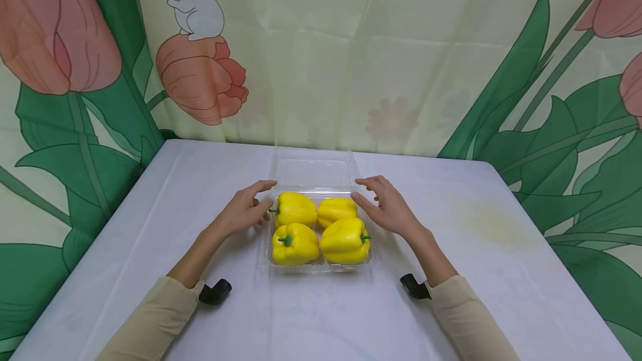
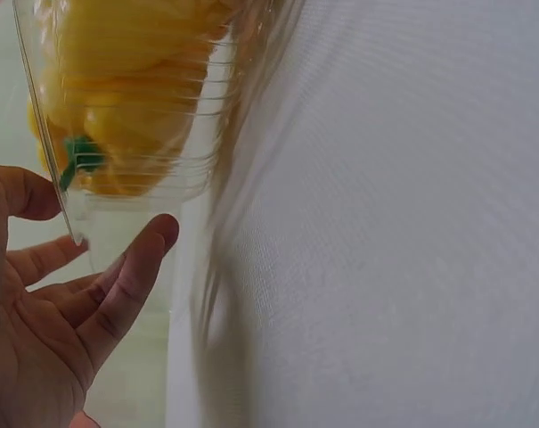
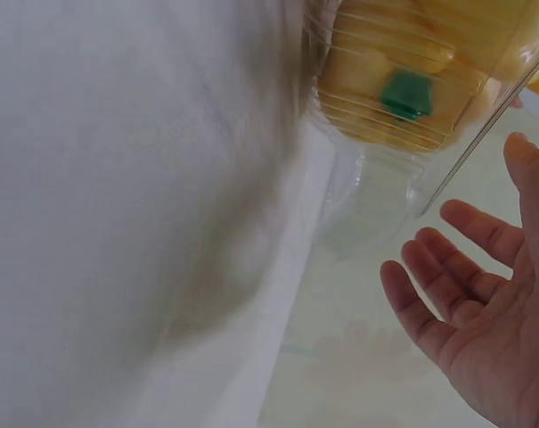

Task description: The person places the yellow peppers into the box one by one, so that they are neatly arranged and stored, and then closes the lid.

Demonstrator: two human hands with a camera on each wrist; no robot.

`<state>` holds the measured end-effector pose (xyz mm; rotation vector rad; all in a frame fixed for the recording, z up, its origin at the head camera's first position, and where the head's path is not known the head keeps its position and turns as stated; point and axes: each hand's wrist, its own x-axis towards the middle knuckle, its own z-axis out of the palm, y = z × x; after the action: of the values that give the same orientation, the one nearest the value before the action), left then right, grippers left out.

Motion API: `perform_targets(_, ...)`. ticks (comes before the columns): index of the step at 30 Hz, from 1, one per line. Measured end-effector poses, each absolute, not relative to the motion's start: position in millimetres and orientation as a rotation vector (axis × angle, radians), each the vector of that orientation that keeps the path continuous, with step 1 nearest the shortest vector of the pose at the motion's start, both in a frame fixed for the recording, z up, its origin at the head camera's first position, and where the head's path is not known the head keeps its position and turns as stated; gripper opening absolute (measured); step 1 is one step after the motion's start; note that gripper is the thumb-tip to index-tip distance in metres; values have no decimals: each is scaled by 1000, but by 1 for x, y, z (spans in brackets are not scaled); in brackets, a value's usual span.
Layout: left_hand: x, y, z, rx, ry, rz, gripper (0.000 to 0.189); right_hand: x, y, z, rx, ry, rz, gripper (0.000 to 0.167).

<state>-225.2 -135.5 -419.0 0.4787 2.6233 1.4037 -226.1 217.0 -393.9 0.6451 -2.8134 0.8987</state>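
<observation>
Several yellow bell peppers (image 1: 346, 241) with green stems sit in the base of a clear plastic clamshell box (image 1: 321, 268) at the middle of the table. Its transparent lid (image 1: 314, 169) lies folded back behind the base. At the box's left side is my left hand (image 1: 243, 211), fingers extended near the hinge corner. The left wrist view shows its thumb by the rim; whether it touches cannot be told. My right hand (image 1: 390, 209) hovers beside the right rear corner, fingers spread. In the right wrist view a gap separates that hand (image 3: 492, 330) from the box wall.
A white cloth covers the table (image 1: 501, 294). Behind it hangs a curtain (image 1: 321, 71) printed with tulips and a white animal. Black wrist devices (image 1: 215, 292) show at both sleeve cuffs.
</observation>
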Motion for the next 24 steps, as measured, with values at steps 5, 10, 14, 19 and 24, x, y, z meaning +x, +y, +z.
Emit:
perform_targets(5, -230, -136, -419, 448, 2612, 1429, 54, -237, 215, -395, 641, -2812, 958, 49)
perform_targets(10, -234, -134, -419, 441, 2607, 1452, 55, -247, 215, -400, 585, -2854, 1015, 50)
perform_targets(14, -238, -133, -419, 435, 2587, 1493, 55, -253, 215, -402, 537, -2885, 1035, 52)
perform_targets(19, -244, -132, -420, 407, 2549, 1545, 56, -259, 214, -403, 487, -2930, 1062, 54)
perform_targets(24, -250, -130, -419, 345, 2485, 1619, 58, -264, 214, -404, 440, -2971, 1067, 55)
